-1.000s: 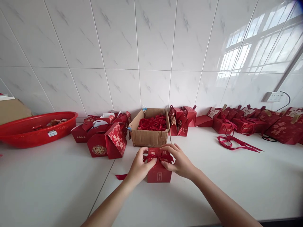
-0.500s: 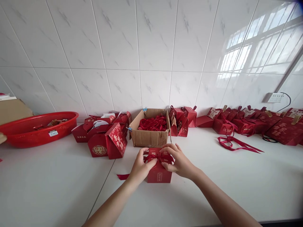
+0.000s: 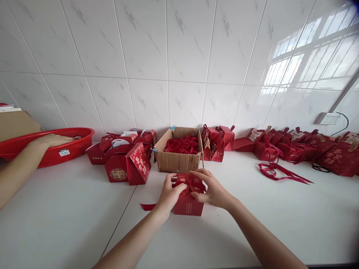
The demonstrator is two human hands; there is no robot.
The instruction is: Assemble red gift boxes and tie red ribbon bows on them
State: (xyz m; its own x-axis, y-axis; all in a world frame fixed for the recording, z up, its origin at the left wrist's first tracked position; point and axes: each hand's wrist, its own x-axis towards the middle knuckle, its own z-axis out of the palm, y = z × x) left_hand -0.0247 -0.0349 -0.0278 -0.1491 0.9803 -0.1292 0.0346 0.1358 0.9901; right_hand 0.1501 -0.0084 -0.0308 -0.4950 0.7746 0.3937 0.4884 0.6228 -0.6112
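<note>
A small red gift box (image 3: 189,209) with pale printed characters stands on the white table in front of me. Red ribbon (image 3: 190,183) is tied in a bow across its top, and a loose tail lies on the table to the left. My left hand (image 3: 170,193) is closed around the bow's left side, its thumb pressed on the ribbon at the top. From the right, my right hand (image 3: 212,189) curls over the bow's right loop, thumb in front and fingers behind. The parts of the ribbon under my fingers are hidden.
Behind the box sits a cardboard carton (image 3: 178,161) full of red ribbon. Folded red boxes (image 3: 116,168) stand left of it, more red boxes (image 3: 266,151) right, with a loose ribbon (image 3: 270,172). Another person's hand (image 3: 53,141) reaches into a red basin (image 3: 81,149).
The other person's hand has come in from the left edge and over the red basin. My hands stay at the bow, with only slight finger shifts. The view has shifted slightly.
</note>
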